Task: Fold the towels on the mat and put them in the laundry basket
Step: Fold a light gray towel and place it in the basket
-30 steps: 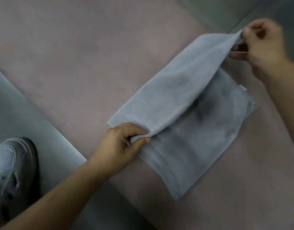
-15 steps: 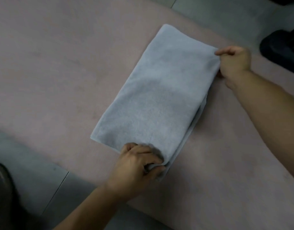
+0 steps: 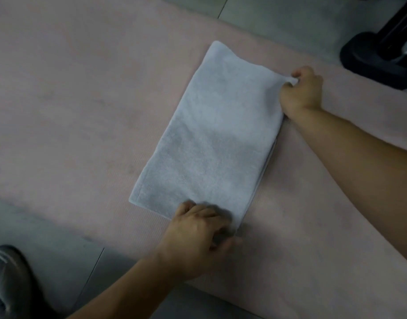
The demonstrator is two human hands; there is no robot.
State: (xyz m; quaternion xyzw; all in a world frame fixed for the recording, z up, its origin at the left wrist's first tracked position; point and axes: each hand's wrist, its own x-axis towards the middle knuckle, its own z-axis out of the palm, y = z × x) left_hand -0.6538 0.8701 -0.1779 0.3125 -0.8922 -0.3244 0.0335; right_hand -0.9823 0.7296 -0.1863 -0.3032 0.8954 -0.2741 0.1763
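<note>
Pale-blue towel [image 3: 211, 139], folded in half, flat on pink mat [image 3: 71, 100]. Gripped at near corner by left hand [image 3: 198, 236], at far corner by right hand [image 3: 301, 93]. Next: fold across again, edges aligned.

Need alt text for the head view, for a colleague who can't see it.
A folded pale grey towel lies flat on a pink mat, gripped at its near corner by the left hand and pinched at its far corner by the right hand. Grey floor borders the mat, with a shoe at lower left and a black base at upper right.
</note>
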